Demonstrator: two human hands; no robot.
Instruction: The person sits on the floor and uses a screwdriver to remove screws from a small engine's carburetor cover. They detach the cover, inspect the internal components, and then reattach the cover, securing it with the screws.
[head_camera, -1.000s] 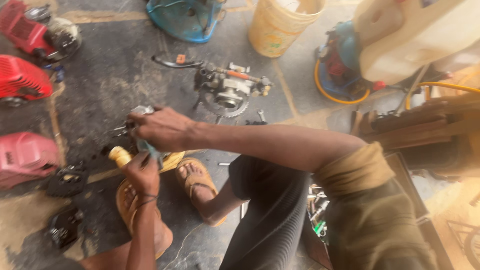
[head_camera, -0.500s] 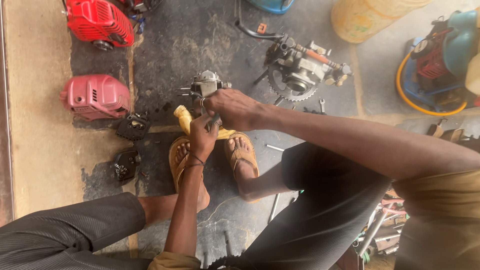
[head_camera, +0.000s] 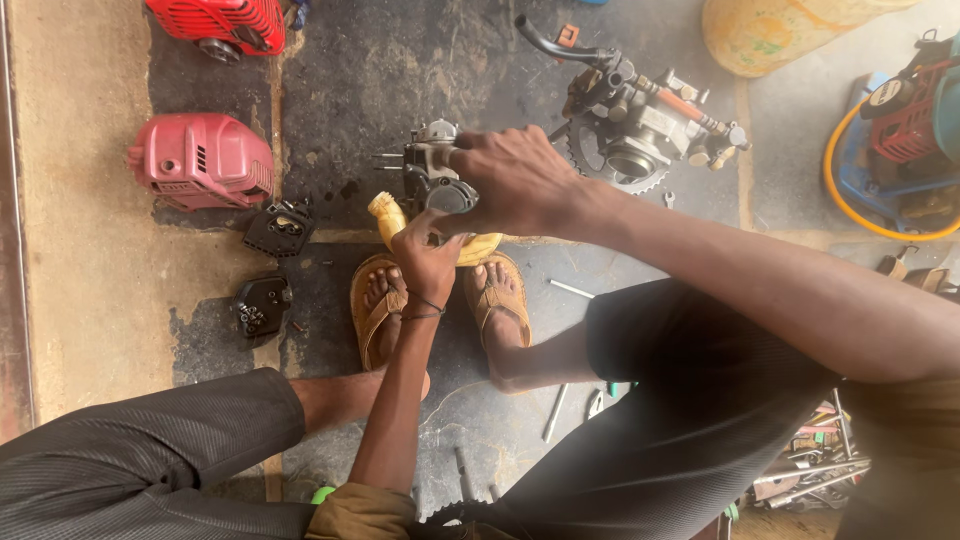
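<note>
My right hand (head_camera: 518, 182) grips a small grey metal engine part (head_camera: 430, 165) from above, holding it over the floor in front of my sandalled feet. My left hand (head_camera: 425, 262) reaches up under the part, fingers closed on its dark round underside. A yellow plastic bottle (head_camera: 388, 215) lies on the floor just behind my hands, partly hidden by them.
A larger engine block with a sprocket (head_camera: 640, 120) lies to the right. Red engine covers (head_camera: 203, 160) (head_camera: 220, 20) and two black parts (head_camera: 280, 228) (head_camera: 262, 303) lie left. A yellow bucket (head_camera: 780, 35), a red-and-blue machine with yellow hose (head_camera: 900, 140) and loose tools (head_camera: 810, 475) sit right.
The view has swung and steadied, so my hands and the engine part sit nearer the frame's middle. Both hands keep hold of the part above the yellow bottle.
</note>
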